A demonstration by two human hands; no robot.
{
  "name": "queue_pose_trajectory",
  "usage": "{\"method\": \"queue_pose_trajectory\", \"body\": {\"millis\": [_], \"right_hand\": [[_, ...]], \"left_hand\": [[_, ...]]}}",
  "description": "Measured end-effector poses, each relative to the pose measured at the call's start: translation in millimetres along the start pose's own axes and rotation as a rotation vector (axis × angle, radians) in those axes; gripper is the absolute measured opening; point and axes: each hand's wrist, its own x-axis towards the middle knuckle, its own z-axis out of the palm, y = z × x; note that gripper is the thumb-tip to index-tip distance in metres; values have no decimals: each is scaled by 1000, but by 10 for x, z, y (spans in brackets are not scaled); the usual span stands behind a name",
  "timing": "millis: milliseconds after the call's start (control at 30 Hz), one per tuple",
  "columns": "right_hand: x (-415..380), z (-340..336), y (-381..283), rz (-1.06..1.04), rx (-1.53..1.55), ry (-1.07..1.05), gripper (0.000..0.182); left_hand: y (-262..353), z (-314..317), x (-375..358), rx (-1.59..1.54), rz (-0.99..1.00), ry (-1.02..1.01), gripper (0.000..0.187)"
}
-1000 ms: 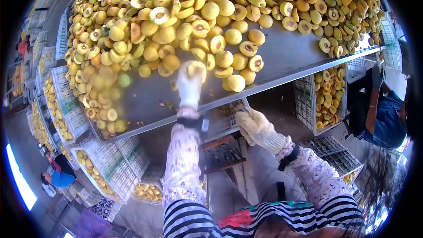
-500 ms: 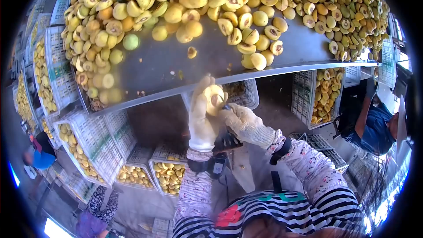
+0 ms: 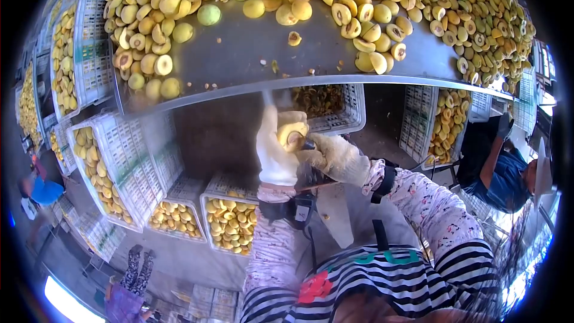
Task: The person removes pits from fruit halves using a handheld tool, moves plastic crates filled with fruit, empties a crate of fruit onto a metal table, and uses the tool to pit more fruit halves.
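Observation:
My gloved left hand point(image 3: 275, 158) is closed round a yellow peach half point(image 3: 292, 134), its cut face and brown pit hollow turned toward my right hand. My gloved right hand point(image 3: 339, 159) grips a small dark tool point(image 3: 308, 144) whose tip meets the fruit; most of it is hidden by the fingers and the peach. Both hands are just below the front edge of a metal table point(image 3: 239, 63). Heaped along the far side of that table are many halved peaches point(image 3: 371, 30), several showing brown centres.
Beyond my hands stands a white crate point(image 3: 357, 107) with dark scraps. Crates of peach halves stand at left point(image 3: 125, 167), below point(image 3: 230, 221) and right point(image 3: 417, 122). A person in a blue shirt point(image 3: 508, 179) sits at right; another in purple point(image 3: 124, 302) is at lower left.
Both hands have come slightly down, away from the table edge, with the peach half still between them. The view has shifted, showing more of the scrap crate.

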Motion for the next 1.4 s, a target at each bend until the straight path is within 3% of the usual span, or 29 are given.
{"method": "queue_pose_trajectory", "body": {"millis": [67,133,167,233,300,367,400,433,533,567,667,700,800,933,967,1067,1167,1267,1367,1400], "right_hand": [[-18,83,31,4,1,30,51],[-48,134,48,41,-23,34,52],[-126,125,-19,33,170,77,49],[-164,116,-38,313,424,149,43],[-242,94,-104,354,682,243,34],[-306,75,-325,323,853,364,31],[-326,126,-272,182,707,411,34],[-347,178,-218,51,557,471,38],[-354,94,-451,-152,191,382,38],[-334,67,-433,-201,124,371,40],[-309,-8,-439,-147,-65,225,46],[-268,4,-368,-218,-51,286,47],[-309,-139,-490,-137,-27,211,39],[-268,-369,-539,-102,-224,93,40],[-218,-368,-431,-227,-110,132,41],[-217,-461,-281,-188,-161,108,45],[-267,-561,-373,-72,-187,145,46],[-315,-581,-322,-170,-130,185,45],[-381,-539,-194,-196,-208,278,43],[-389,-513,-141,-233,-186,335,42]], "left_hand": [[32,-76,-69,-37,-6,-105,47],[54,46,-236,-343,-125,-36,47],[-110,-170,-274,-416,-171,-212,51],[-128,-320,-400,-378,-147,-305,53],[-14,-340,-460,-429,-189,-386,64],[-43,-405,-429,-425,-75,-512,65],[-61,-410,-430,-425,-25,-577,67],[-80,-389,-475,-342,48,-517,78],[109,-261,-628,-19,208,-497,87],[120,-284,-602,189,339,-572,98],[119,-295,-608,12,179,-533,103],[120,-293,-608,56,204,-550,103],[149,-202,-585,391,489,-574,100],[223,-28,-589,458,288,-556,95],[196,-19,-560,570,385,-559,95],[83,23,-468,846,617,-529,95],[43,165,-466,629,526,-546,98],[1,212,-389,605,412,-531,100],[26,362,-417,282,147,-520,100],[7,386,-415,272,142,-503,98]]}}
